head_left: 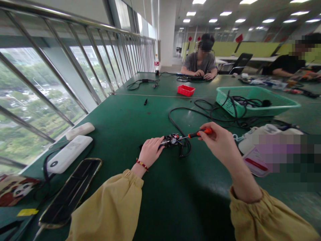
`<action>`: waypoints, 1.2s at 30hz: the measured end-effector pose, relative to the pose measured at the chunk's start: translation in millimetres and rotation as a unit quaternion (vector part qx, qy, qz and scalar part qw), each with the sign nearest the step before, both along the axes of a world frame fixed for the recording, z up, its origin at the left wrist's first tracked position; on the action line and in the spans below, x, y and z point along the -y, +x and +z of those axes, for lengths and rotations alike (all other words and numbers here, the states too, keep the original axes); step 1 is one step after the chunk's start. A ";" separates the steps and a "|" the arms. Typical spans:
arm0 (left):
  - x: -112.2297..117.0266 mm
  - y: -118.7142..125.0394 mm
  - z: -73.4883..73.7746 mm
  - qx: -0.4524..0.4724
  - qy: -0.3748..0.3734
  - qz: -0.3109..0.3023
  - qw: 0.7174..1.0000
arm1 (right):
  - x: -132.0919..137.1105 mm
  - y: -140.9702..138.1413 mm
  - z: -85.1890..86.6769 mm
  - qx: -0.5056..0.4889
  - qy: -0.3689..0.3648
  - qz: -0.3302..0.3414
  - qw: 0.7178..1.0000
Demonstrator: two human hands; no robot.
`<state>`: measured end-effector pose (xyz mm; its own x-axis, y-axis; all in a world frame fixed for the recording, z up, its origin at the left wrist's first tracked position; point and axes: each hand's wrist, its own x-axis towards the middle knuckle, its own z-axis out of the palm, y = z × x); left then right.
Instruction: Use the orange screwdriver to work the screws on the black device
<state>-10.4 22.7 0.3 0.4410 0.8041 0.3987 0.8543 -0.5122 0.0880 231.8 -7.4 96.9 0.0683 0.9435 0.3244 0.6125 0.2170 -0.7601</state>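
My left hand (151, 150) is closed over a slim, dark corded device and presses it to the green table. The device's right end (173, 140) lies exposed, showing small metal parts and coloured wires; my fingers hide much of the rest, so its exact kind cannot be made out. In my right hand (219, 142) is a screwdriver (193, 135) with an orange and black handle, gripped between thumb and fingers. Its thin shaft points left, with the tip at the exposed parts. A black cable (173, 115) runs from the device's end across the table.
A green basket (260, 112) holding black cables stands at the right, with a small red tray (186, 90) farther back. To the left lie a phone (72, 190) and a white power bank (71, 154). One co-worker (200, 62) sits opposite, another (286, 63) at the far right.
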 end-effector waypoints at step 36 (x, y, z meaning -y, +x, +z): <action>-3.9 0.2 -0.9 0.000 -0.017 -0.006 1.000 | 1.8 7.4 12.5 0.193 -0.025 -0.016 0.981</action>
<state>-10.2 26.6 -0.7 0.4509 0.8119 0.3709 0.8481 -0.5193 0.1055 239.2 -9.2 109.4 -0.0209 0.9581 0.2856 0.8629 0.1615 -0.4789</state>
